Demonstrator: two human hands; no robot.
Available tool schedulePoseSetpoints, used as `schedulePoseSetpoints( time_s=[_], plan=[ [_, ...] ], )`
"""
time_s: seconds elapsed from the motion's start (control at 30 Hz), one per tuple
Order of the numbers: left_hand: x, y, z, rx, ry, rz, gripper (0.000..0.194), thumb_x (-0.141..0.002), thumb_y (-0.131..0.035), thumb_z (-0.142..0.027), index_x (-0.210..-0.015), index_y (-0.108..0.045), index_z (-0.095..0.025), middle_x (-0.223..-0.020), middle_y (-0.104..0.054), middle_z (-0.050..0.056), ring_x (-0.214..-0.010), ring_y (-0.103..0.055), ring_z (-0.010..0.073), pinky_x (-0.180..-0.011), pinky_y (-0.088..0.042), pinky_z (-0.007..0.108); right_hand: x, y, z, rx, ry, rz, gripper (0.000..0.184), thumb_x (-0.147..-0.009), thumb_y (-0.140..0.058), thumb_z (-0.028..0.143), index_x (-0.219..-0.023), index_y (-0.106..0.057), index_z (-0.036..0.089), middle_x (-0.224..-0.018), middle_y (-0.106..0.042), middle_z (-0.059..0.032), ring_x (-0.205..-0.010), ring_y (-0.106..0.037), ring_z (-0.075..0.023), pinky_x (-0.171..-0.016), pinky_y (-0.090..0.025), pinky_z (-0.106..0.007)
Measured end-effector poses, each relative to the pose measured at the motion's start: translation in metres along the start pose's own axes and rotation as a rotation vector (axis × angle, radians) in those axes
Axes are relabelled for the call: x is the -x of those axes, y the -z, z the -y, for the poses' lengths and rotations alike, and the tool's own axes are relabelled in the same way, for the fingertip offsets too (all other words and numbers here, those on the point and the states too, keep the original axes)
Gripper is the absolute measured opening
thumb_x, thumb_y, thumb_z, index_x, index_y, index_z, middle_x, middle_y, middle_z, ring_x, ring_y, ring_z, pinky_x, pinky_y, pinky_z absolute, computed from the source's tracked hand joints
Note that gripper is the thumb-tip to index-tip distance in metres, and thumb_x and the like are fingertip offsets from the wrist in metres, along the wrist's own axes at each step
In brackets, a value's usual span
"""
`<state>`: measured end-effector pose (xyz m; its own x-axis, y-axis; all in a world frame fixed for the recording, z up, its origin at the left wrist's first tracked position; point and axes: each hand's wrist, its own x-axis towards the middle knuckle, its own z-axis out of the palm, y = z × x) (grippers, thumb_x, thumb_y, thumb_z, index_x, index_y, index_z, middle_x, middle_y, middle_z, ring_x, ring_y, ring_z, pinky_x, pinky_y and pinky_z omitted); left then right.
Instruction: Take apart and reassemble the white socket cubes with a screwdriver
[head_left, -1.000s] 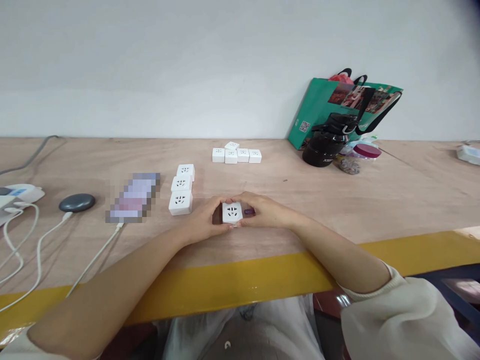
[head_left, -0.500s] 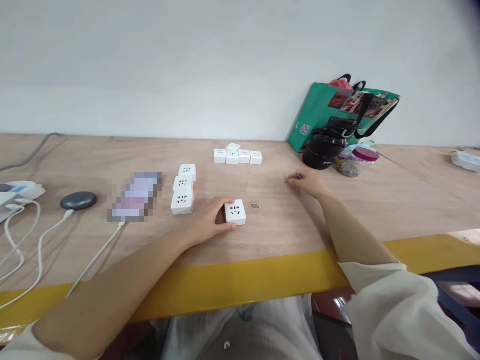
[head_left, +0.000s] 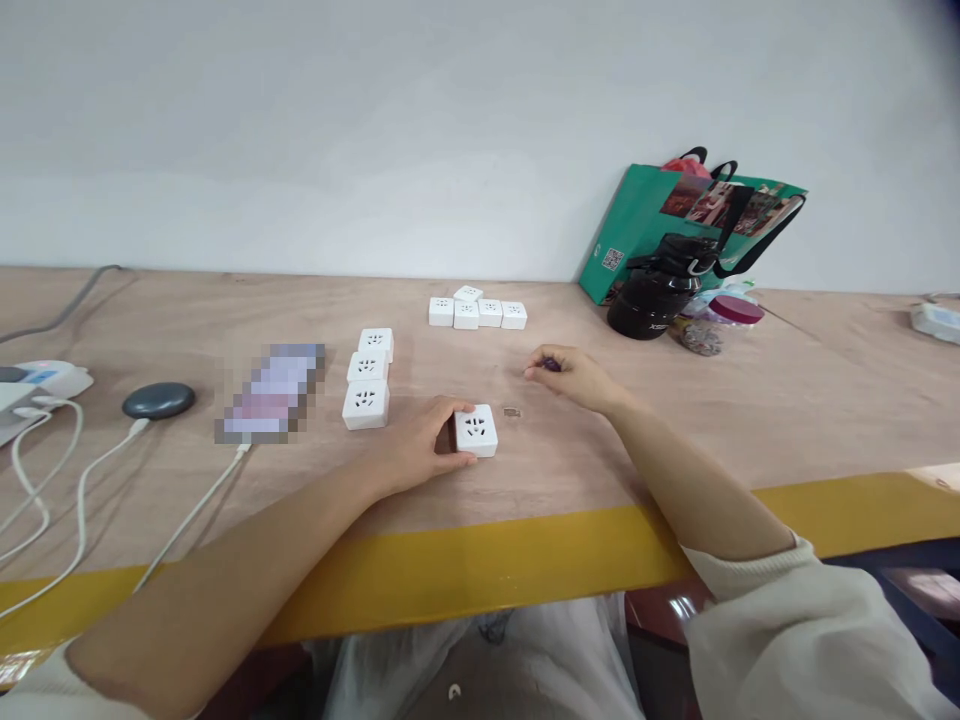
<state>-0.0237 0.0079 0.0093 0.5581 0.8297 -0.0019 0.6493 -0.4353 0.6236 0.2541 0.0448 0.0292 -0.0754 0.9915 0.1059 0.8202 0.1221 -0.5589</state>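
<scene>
My left hand grips the side of a white cube-shaped power socket, which rests on the wooden tabletop. To its right, my right hand pinches a small dark purple piece between its fingertips, above the table and apart from the socket. A small tan flake lies on the wood between the hands. Three matching sockets form a column left of my left hand, and several more are grouped near the wall.
A pixelated phone lies left of the sockets, with a dark round puck and white cables beyond it. A black bottle and green bag stand at the back right. A yellow strip runs along the front edge.
My right hand has moved left, back toward the socket, with the purple piece still pinched. My left hand and its socket have shifted slightly right.
</scene>
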Motion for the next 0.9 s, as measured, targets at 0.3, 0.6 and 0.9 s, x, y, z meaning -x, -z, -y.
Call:
schedulePoseSetpoints(
  time_s=[0.3,0.6,0.9],
  plan=[
    [0.001,0.002,-0.009,-0.04,-0.066,0.042,0.051,-0.078,-0.062,-0.043,-0.123,-0.046,-0.026,-0.122,-0.055,0.004,-0.111,-0.052,0.0289,-0.091,-0.043,0.042,0.037,-0.027,0.064,-0.224,0.56,0.27,0.015,-0.083,-0.049,0.015,-0.085,-0.063,0.019,-0.085,-0.064,-0.0029,-0.08,-0.058,-0.0138,-0.074,-0.044,-0.027],
    [0.002,0.002,-0.011,0.0,-0.046,0.048,0.052,-0.077,-0.063,-0.045,-0.122,-0.046,-0.025,-0.122,-0.055,0.005,-0.111,-0.051,0.0278,-0.089,-0.043,0.039,0.049,-0.026,0.072,0.095,0.682,0.255,0.019,-0.084,-0.045,0.008,-0.089,-0.06,0.018,-0.091,-0.06,-0.0052,-0.08,-0.057,-0.0152,-0.072,-0.044,-0.028],
    [0.001,0.004,-0.014,-0.023,-0.088,0.044,0.046,-0.078,-0.062,-0.043,-0.116,-0.048,-0.022,-0.113,-0.058,0.005,-0.104,-0.053,0.0271,-0.086,-0.044,0.039,0.051,-0.034,0.076,0.112,0.649,0.216,0.021,-0.08,-0.046,0.003,-0.092,-0.057,0.017,-0.091,-0.061,-0.0049,-0.079,-0.057,-0.0158,-0.069,-0.043,-0.028]
  ],
)
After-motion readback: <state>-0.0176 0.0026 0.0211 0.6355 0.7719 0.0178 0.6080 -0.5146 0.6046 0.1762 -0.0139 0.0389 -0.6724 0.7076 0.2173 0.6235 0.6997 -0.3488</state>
